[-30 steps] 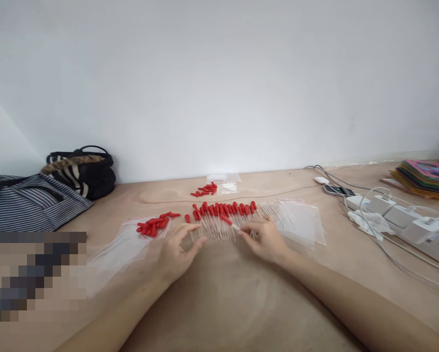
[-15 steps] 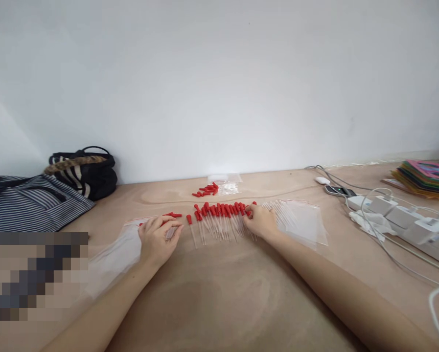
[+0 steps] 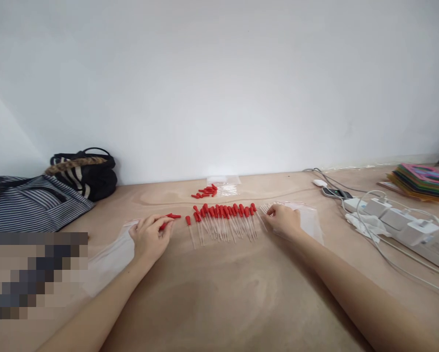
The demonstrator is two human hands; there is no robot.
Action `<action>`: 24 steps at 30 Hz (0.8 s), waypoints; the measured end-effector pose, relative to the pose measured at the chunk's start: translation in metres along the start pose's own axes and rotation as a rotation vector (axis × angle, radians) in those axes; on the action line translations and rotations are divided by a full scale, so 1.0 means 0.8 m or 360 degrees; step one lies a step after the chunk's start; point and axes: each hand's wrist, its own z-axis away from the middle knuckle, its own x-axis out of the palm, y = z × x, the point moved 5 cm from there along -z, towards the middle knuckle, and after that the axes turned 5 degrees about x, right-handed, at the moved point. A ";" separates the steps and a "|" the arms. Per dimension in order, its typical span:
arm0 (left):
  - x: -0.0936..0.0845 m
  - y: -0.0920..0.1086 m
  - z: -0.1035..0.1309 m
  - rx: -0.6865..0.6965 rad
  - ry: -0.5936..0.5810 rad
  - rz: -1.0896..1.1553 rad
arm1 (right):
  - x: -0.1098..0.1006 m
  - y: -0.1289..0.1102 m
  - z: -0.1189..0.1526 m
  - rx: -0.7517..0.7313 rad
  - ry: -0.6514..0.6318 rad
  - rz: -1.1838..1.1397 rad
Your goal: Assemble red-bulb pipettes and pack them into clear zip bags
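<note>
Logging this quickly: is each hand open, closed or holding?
Left hand: curled at red dropper bulbs; grip unclear.
Right hand: curled at clear pipette tubes; grip unclear.

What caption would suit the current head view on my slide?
Left hand over loose red bulbs, right hand at thin clear tubes, with a row of red-topped droppers lying between them.

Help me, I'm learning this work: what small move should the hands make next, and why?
Probably the right hand should pick out one of the bare tubes: it is at them, the left hand is at the loose red bulbs, and capped tubes lie between.
</note>
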 end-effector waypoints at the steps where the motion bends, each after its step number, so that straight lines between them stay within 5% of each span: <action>1: -0.002 -0.006 -0.002 -0.0048 -0.0015 -0.0012 | 0.001 0.000 0.000 0.0012 -0.0006 0.0016; 6: -0.010 -0.046 -0.009 -0.0362 -0.0219 -0.0031 | 0.008 -0.010 -0.001 0.0008 -0.0084 0.0107; 10: -0.013 -0.060 -0.012 -0.0396 -0.0443 -0.0149 | 0.015 -0.012 -0.004 0.0033 -0.0179 0.0209; 16: 0.001 -0.038 -0.019 -0.0250 -0.0575 -0.0243 | 0.023 -0.017 -0.004 0.0006 -0.0194 0.0299; 20: 0.029 -0.018 -0.041 0.0012 -0.0634 -0.0178 | 0.014 -0.021 -0.002 -0.0034 -0.0165 0.0255; 24: 0.056 -0.012 -0.063 0.0051 -0.0710 -0.0117 | -0.002 -0.023 0.000 -0.0116 -0.0123 0.0160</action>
